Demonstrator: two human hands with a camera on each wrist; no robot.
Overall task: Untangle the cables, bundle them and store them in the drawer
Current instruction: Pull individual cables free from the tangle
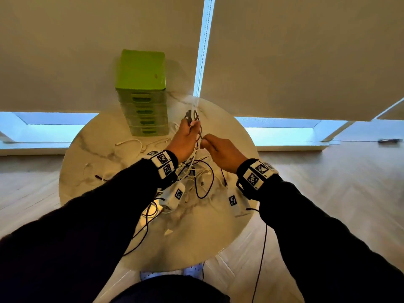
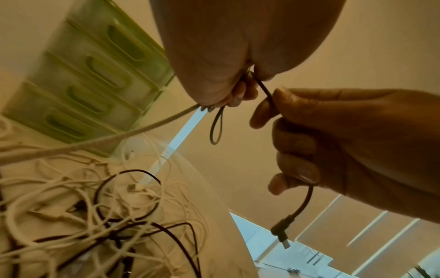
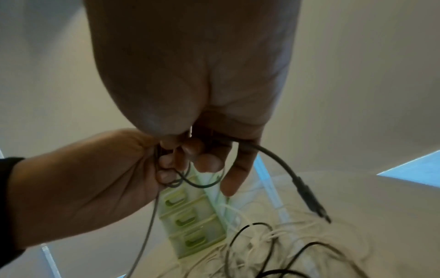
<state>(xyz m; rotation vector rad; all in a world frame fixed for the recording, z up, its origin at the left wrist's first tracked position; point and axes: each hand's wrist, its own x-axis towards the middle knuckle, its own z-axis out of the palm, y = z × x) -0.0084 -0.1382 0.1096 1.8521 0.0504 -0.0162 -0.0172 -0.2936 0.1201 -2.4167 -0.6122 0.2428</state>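
Note:
Above the round marble table (image 1: 91, 145), my left hand (image 1: 185, 136) grips a looped bundle of thin black cable (image 1: 193, 117). My right hand (image 1: 220, 154) pinches the same black cable (image 2: 266, 90) just beside it, and the cable's plug end (image 2: 282, 234) dangles below the curled fingers. That plug (image 3: 309, 199) hangs to the right in the right wrist view. A tangle of white and black cables (image 1: 194, 173) lies on the table under both hands. The green drawer tower (image 1: 142, 95) stands at the table's far side, all drawers closed.
Loose white cables (image 1: 131, 144) lie left of the tangle. White tagged boxes (image 1: 175, 195) rest near the table's front edge. A black cord (image 1: 262, 254) hangs off the right edge toward the wooden floor. Window blinds (image 1: 306, 51) hang behind.

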